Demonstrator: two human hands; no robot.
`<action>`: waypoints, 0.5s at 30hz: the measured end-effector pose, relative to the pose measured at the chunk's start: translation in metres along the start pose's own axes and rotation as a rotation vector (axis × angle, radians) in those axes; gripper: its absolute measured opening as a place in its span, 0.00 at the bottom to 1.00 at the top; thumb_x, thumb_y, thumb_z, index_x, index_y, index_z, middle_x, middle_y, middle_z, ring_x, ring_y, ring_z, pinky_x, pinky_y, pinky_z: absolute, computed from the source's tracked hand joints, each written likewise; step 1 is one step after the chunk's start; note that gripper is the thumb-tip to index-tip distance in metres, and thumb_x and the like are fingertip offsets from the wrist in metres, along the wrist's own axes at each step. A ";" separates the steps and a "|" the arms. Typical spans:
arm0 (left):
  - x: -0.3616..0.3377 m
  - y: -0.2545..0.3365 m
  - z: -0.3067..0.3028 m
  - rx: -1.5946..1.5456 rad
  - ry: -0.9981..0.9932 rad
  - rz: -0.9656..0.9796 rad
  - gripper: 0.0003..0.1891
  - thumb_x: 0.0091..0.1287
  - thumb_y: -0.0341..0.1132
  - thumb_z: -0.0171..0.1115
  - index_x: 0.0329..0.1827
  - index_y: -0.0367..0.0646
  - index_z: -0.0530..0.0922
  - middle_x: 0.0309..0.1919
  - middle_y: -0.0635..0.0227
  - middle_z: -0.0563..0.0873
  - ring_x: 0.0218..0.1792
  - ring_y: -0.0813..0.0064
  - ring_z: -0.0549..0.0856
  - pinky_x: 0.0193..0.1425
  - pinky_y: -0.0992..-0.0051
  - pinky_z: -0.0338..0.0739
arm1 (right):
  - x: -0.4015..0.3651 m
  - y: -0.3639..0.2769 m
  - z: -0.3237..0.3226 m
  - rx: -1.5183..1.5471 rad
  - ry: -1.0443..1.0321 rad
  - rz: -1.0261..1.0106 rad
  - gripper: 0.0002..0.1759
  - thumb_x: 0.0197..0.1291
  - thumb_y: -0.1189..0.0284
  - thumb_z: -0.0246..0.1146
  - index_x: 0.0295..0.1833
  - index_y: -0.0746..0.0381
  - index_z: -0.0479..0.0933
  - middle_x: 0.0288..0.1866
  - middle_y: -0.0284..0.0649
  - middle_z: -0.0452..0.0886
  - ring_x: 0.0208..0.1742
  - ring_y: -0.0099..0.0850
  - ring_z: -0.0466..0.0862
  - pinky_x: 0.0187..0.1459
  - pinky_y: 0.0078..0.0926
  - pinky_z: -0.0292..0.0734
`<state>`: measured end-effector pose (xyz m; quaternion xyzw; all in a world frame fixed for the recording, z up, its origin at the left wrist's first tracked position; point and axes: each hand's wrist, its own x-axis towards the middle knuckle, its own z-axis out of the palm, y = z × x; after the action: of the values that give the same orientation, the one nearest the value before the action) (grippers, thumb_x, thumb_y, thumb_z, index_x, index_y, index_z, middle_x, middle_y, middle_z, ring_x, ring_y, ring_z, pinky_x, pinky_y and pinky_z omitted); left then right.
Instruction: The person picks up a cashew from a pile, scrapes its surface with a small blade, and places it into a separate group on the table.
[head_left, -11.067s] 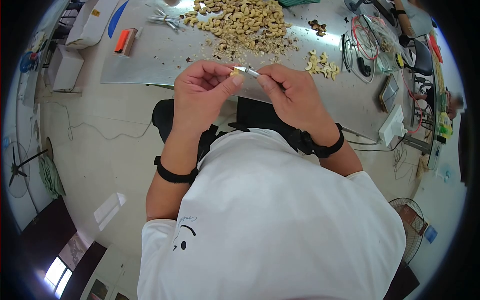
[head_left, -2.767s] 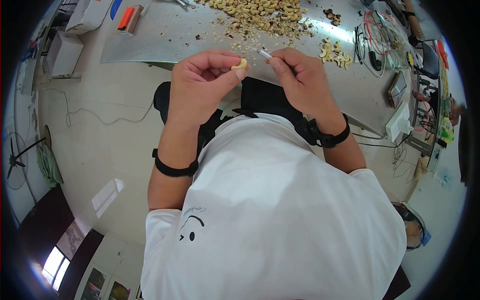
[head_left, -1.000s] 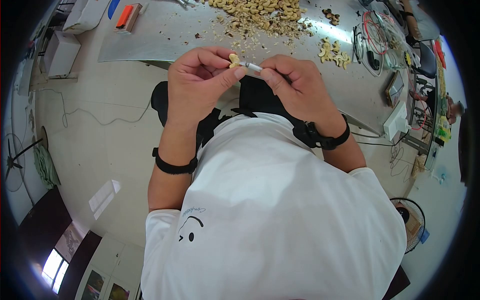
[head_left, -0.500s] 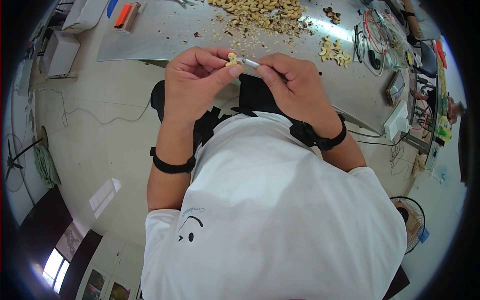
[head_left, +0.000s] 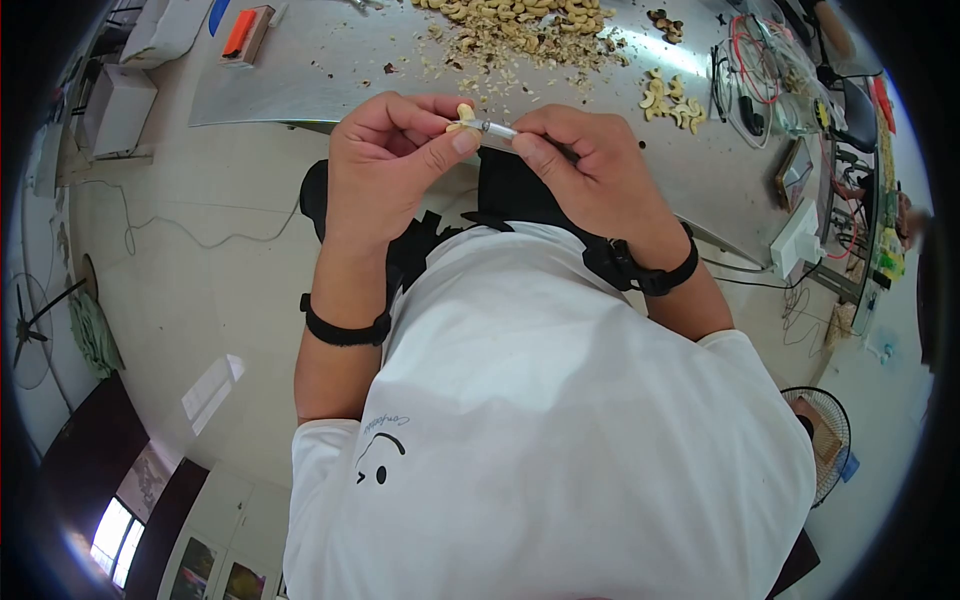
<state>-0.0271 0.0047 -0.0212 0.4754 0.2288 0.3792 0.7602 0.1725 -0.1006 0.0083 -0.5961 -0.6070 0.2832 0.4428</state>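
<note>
Pinched pale-yellow curved cashew (head_left: pixel 466 112) in left hand (head_left: pixel 392 160), partly covered; held slim silver knife (head_left: pixel 497 130) slantwise in right hand (head_left: pixel 592 165), with blade end right at cashew.

Small script (head_left: pixel 390 421) on the white shirt (head_left: pixel 590 420) seems to start "Conf" — the rest is illegible.

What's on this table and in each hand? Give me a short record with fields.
Left hand: pinching a cashew between thumb and fingers
Right hand: holding a slim silver craft knife, its working end at the cashew
Surface: metal table
Main pile: cashew kernels, with crumbs on the near side
Small groups: pale cashews to the right; dark brown pieces beyond those
Far right: tangled cables
</note>
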 end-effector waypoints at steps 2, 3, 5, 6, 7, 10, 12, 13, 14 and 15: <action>0.001 -0.001 0.000 -0.001 0.007 0.028 0.11 0.62 0.16 0.77 0.39 0.37 0.82 0.50 0.55 0.90 0.46 0.77 0.90 0.53 0.76 0.87 | 0.001 -0.001 -0.002 0.003 -0.025 0.033 0.08 0.71 0.70 0.67 0.44 0.64 0.85 0.25 0.42 0.80 0.22 0.36 0.76 0.27 0.32 0.71; 0.002 -0.004 -0.002 -0.006 0.015 0.047 0.11 0.62 0.16 0.77 0.39 0.37 0.82 0.50 0.55 0.90 0.46 0.77 0.90 0.53 0.76 0.87 | 0.001 -0.001 -0.003 0.004 -0.037 0.050 0.08 0.71 0.70 0.67 0.44 0.64 0.85 0.25 0.42 0.80 0.22 0.36 0.76 0.27 0.32 0.71; 0.004 -0.006 -0.002 -0.011 0.021 0.068 0.12 0.61 0.16 0.77 0.40 0.37 0.81 0.51 0.56 0.89 0.46 0.77 0.90 0.53 0.76 0.87 | 0.001 0.000 -0.003 0.023 -0.041 0.066 0.08 0.71 0.70 0.67 0.44 0.64 0.85 0.25 0.41 0.80 0.22 0.35 0.76 0.27 0.32 0.71; 0.004 -0.006 -0.001 -0.011 0.020 0.069 0.13 0.61 0.15 0.77 0.40 0.38 0.81 0.51 0.56 0.89 0.45 0.77 0.90 0.53 0.77 0.87 | 0.001 0.000 -0.003 0.033 -0.045 0.074 0.08 0.71 0.70 0.67 0.44 0.64 0.85 0.25 0.41 0.79 0.22 0.34 0.75 0.27 0.31 0.71; 0.004 -0.006 -0.001 -0.010 0.020 0.070 0.13 0.60 0.15 0.77 0.40 0.38 0.80 0.51 0.56 0.89 0.45 0.77 0.90 0.53 0.77 0.87 | 0.001 0.001 -0.003 0.040 -0.043 0.077 0.08 0.71 0.70 0.67 0.44 0.64 0.85 0.25 0.41 0.79 0.22 0.34 0.75 0.27 0.31 0.70; 0.006 -0.007 0.000 -0.003 0.017 0.075 0.14 0.60 0.15 0.77 0.40 0.38 0.80 0.51 0.57 0.89 0.45 0.78 0.90 0.53 0.77 0.87 | 0.001 0.003 -0.003 0.054 -0.045 0.093 0.08 0.71 0.70 0.67 0.44 0.64 0.85 0.25 0.41 0.79 0.22 0.33 0.75 0.27 0.31 0.70; 0.006 -0.008 -0.001 -0.004 0.004 0.069 0.14 0.60 0.15 0.77 0.39 0.38 0.79 0.50 0.57 0.89 0.46 0.77 0.90 0.53 0.77 0.88 | 0.001 0.002 -0.004 0.053 -0.052 0.115 0.07 0.71 0.70 0.67 0.44 0.64 0.85 0.25 0.41 0.79 0.22 0.33 0.75 0.27 0.31 0.70; 0.006 -0.009 -0.002 -0.005 -0.003 0.066 0.14 0.60 0.15 0.77 0.39 0.38 0.79 0.50 0.58 0.89 0.46 0.76 0.90 0.53 0.76 0.88 | 0.001 0.002 -0.004 0.038 -0.036 0.104 0.07 0.71 0.70 0.67 0.44 0.64 0.85 0.25 0.41 0.79 0.22 0.33 0.75 0.27 0.31 0.71; 0.007 -0.009 -0.001 -0.033 -0.010 0.053 0.14 0.61 0.15 0.76 0.39 0.38 0.78 0.49 0.58 0.89 0.46 0.75 0.91 0.53 0.76 0.88 | 0.001 0.002 -0.003 0.023 -0.019 0.093 0.07 0.71 0.71 0.67 0.44 0.64 0.85 0.25 0.41 0.79 0.22 0.32 0.76 0.27 0.30 0.71; 0.007 -0.008 0.000 -0.061 -0.016 0.040 0.14 0.61 0.14 0.76 0.38 0.38 0.78 0.49 0.58 0.89 0.47 0.74 0.91 0.54 0.75 0.88 | 0.001 0.002 -0.003 0.008 -0.004 0.082 0.07 0.71 0.71 0.67 0.45 0.64 0.85 0.25 0.41 0.79 0.22 0.32 0.76 0.27 0.30 0.71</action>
<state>-0.0203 0.0082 -0.0288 0.4597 0.2015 0.3974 0.7682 0.1760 -0.0999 0.0076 -0.6180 -0.5818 0.3047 0.4322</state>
